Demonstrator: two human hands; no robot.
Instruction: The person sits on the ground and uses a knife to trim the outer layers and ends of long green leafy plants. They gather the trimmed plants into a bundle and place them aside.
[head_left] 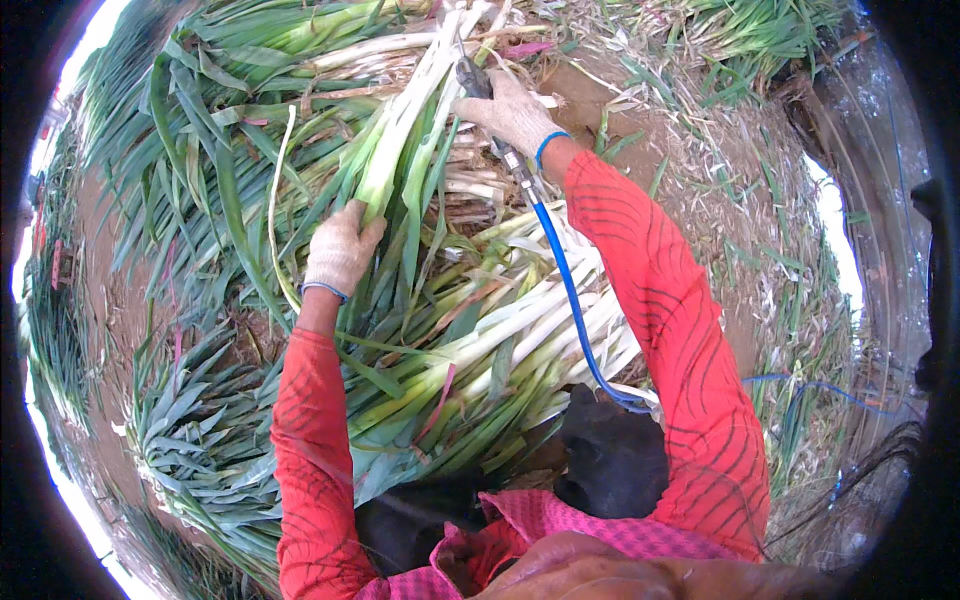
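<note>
We have a leek (418, 120) slanting across the upper middle, its white end toward 12 o'clock and its green leaves running down toward 10 o'clock. Whether a second stalk lies along with it, we cannot tell.

At 10 o'clock our left hand (343, 247), in a pale glove, is curled closed round the leafy part. At 12 o'clock our right hand (512, 108), also gloved, is wrapped round an air gun (475, 78), its thin tip pointing up, just beside the white stem; we cannot make out whether they touch. A blue hose (568, 275) hangs from the air gun and bends down toward 4 o'clock. We wear a blue band (552, 145) on the right wrist and another on the left, below red sleeves (665, 285).

Below the leek, from the centre toward 5 o'clock, more leeks (510, 335) lie in a heap, white ends to the right. A large pile of green leaves (160, 190) spreads at 10 o'clock, and another clump (200, 410) sits at 8. At 2 o'clock we see bare soil (705, 190) strewn with scraps, and a green pile (765, 40) beyond.
</note>
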